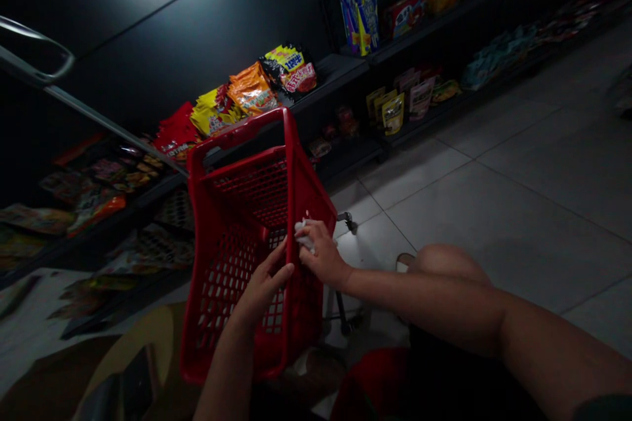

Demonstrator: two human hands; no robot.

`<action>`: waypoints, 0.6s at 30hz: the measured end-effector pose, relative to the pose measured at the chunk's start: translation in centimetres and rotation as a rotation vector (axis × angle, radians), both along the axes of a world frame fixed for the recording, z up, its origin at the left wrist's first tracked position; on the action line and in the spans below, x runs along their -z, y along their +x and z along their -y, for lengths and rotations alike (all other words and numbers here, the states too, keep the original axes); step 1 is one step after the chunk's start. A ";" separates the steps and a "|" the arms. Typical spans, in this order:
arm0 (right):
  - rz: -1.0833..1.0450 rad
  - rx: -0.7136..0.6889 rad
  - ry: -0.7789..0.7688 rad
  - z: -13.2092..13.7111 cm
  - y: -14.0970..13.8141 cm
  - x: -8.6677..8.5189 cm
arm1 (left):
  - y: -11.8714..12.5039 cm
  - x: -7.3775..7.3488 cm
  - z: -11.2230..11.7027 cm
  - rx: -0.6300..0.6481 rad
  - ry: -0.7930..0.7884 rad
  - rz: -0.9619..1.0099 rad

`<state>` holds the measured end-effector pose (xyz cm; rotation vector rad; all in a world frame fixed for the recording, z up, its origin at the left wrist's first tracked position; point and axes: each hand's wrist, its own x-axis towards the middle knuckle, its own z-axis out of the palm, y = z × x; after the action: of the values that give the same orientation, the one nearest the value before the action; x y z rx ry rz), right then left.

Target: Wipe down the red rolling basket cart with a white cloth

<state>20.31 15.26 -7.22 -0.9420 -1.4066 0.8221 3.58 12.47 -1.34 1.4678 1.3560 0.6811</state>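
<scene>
A red plastic shopping cart (291, 302) with latticed walls stands tilted in my view, its open side facing me. My left hand (264, 283) reaches over the basket and holds its near rim, thumb apart from the fingers; some fingertips are hidden at the rim. My right hand (323, 253) presses a crumpled white cloth or tissue (305, 237) against the outer side of the same rim. Both hands are close together, with the rim between them.
Snack packets (251, 89) fill the dark shelf (340, 69) behind the cart. Pouches (394, 113) stand lower down. A metal bar (113, 122) slants in from the upper left. A yellowish round seat-like object (168, 329) is at lower left. Pale floor tiles (444, 210) lie at right.
</scene>
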 end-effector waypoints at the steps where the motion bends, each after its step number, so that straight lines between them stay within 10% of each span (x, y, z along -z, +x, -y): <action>1: 0.002 -0.050 0.000 -0.1 -0.1 0.2 | -0.3 -0.1 0.0 -0.009 0.003 -0.006; 8: -0.166 0.160 -0.406 -7.6 -1.0 1.6 | -0.9 -2.5 -0.1 -0.001 0.036 -0.240; 14: -0.025 -0.026 -0.237 -0.6 -4.0 2.0 | -0.3 -0.3 -0.8 -0.178 0.194 -0.323; 18: -0.023 -0.125 -0.180 -2.2 -3.3 2.0 | -0.7 0.8 -0.5 -0.230 0.232 -0.306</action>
<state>17.02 17.42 -9.17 -0.9850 -1.3990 1.0638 2.92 12.94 -2.11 1.6656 1.7473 0.8051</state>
